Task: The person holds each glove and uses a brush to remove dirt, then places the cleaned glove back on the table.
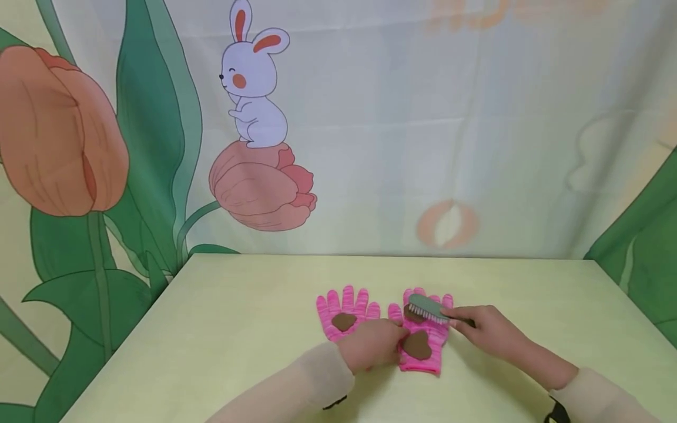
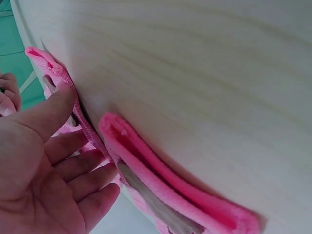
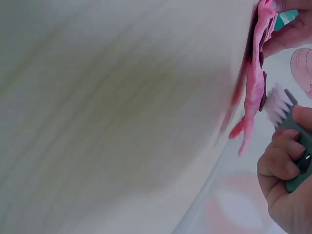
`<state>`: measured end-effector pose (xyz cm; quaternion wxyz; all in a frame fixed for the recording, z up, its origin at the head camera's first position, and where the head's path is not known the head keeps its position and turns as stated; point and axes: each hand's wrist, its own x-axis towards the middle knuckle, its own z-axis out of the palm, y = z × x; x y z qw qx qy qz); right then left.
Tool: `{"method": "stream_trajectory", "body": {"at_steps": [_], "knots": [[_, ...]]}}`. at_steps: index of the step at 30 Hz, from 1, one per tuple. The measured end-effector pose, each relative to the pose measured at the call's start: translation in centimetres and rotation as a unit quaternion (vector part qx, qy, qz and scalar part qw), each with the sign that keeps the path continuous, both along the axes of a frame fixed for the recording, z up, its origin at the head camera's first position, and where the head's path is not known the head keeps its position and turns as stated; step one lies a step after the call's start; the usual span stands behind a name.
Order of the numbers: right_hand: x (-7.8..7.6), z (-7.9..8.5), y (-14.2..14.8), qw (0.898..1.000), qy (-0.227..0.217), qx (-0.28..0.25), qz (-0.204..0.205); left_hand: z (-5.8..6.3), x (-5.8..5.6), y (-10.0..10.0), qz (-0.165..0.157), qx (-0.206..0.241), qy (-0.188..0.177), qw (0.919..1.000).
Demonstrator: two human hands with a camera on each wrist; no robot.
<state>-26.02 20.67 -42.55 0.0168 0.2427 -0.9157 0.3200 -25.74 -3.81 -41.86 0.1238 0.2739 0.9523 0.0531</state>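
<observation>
Two pink knitted gloves lie on the table, the left glove (image 1: 329, 305) bearing a brown patch (image 1: 344, 321). On the right glove (image 1: 438, 341), brown patches (image 1: 418, 345) sit near the cuff and under the fingers. My left hand (image 1: 372, 342) touches the right glove's left side near the cuff; its thumb (image 2: 61, 105) lies on the edge and its other fingers extend loosely. My right hand (image 1: 486, 329) grips a green brush (image 1: 425, 305) by its dark handle. The pale bristles (image 3: 279, 105) face the upper patch, partly covering it in the head view.
The gloves lie on a pale yellow table (image 1: 222, 323). Behind it hangs a light curtain (image 1: 370, 129) printed with a white rabbit (image 1: 254, 88) and tulips. Green leaf print (image 1: 645, 247) borders the right side.
</observation>
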Motion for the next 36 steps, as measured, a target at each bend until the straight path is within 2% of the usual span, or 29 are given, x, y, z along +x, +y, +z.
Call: {"method": "stream_trajectory", "body": {"at_steps": [7, 9, 11, 13, 16, 19, 22, 28, 36], "knots": [[0.0, 0.3, -0.4, 0.998, -0.034, -0.02, -0.049, 0.0, 0.1, 0.1, -0.005, -0.008, 0.009, 0.9999], [0.0, 0.4, -0.5, 0.998, -0.014, -0.002, -0.054, 0.0, 0.1, 0.1, -0.005, -0.006, 0.007, 0.9999], [0.0, 0.6, -1.0, 0.997, 0.042, 0.043, -0.041, 0.0, 0.1, 0.1, -0.003, -0.004, 0.006, 1.0], [0.1, 0.8, -1.7, 0.988, 0.114, 0.101, -0.022, 0.0, 0.1, 0.1, -0.003, -0.006, 0.004, 1.0], [0.0, 1.1, -2.7, 0.961, 0.205, 0.186, 0.005, 0.1, 0.0, 0.2, -0.003, -0.014, 0.004, 0.9999], [-0.1, 1.1, -3.1, 0.942, 0.23, 0.242, 0.023, 0.1, -0.1, 0.3, -0.008, -0.019, 0.006, 0.9998], [-0.1, 1.2, -2.8, 0.933, 0.238, 0.27, 0.028, 0.1, -0.1, 0.3, -0.014, -0.017, 0.012, 0.9997], [0.1, 1.6, -2.1, 0.932, 0.249, 0.265, 0.017, 0.2, -0.1, 0.1, 0.003, -0.008, 0.005, 1.0], [0.5, 0.8, -0.4, 0.944, 0.217, 0.25, 0.003, 0.2, 0.0, 0.1, -0.016, -0.028, 0.032, 0.999]]}}
